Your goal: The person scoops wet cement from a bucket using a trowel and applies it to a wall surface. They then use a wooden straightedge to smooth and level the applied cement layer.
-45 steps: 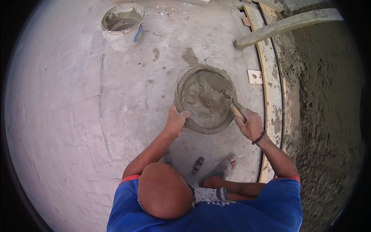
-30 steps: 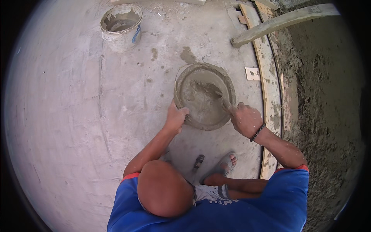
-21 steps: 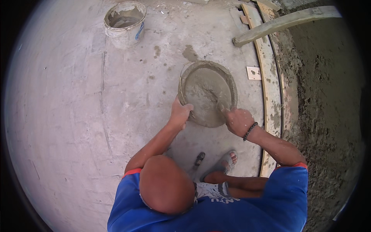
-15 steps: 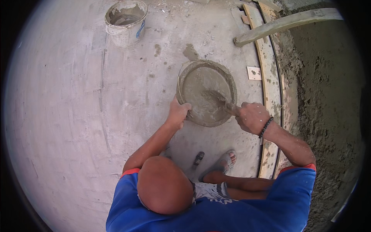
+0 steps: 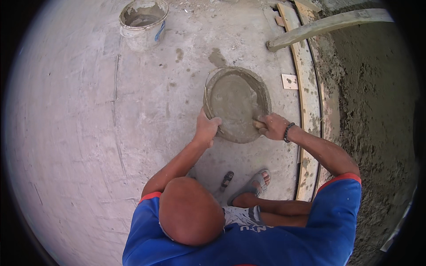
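Left of the wooden board (image 5: 309, 88), the bucket (image 5: 235, 70) of wet mortar (image 5: 233, 95) is resting, probably heavy and best held by its rim, which the left hand (image 5: 207, 128) is pinching, while the right hand (image 5: 276, 127), nearer the board, is gripping a wooden-handled tool (image 5: 258, 124).

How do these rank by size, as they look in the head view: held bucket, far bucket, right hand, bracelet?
Largest to smallest:
1. Held bucket
2. Far bucket, perhaps shrunk by distance
3. Right hand
4. Bracelet
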{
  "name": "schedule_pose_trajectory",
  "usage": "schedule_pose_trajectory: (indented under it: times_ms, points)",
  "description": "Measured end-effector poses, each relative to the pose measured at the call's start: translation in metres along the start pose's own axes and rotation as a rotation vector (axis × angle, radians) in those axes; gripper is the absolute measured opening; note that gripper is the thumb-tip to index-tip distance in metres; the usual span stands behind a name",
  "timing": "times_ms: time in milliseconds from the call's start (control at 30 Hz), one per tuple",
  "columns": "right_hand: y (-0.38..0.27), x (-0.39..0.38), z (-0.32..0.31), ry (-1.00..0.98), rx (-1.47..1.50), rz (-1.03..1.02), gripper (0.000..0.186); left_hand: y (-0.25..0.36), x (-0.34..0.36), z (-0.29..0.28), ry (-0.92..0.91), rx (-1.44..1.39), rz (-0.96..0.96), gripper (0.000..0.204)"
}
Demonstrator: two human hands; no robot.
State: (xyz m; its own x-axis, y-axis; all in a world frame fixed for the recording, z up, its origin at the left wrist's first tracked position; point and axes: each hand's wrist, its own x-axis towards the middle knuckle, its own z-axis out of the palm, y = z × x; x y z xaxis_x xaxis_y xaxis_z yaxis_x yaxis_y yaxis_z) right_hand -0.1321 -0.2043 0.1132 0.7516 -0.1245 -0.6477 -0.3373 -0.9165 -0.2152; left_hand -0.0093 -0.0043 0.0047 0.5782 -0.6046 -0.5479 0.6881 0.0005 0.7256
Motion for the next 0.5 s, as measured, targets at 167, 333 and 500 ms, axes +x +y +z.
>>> schedule_pose_trajectory:
  times_ms: [167, 333, 500]
  points:
    - [0.004, 0.01, 0.035, -0.003, 0.634, 0.074, 0.042, -0.007, 0.002, -0.002, 0.013, -0.047, 0.02, 0.062]
    - [0.012, -0.011, 0.045, 0.125, 1.091, 0.103, 0.048, 0.003, -0.002, -0.009, -0.013, -0.004, -0.048, 0.06]
    - [0.009, -0.039, 0.027, 0.237, 0.864, 0.11, 0.051, 0.003, 0.0, -0.015, 0.019, 0.011, -0.079, 0.057]
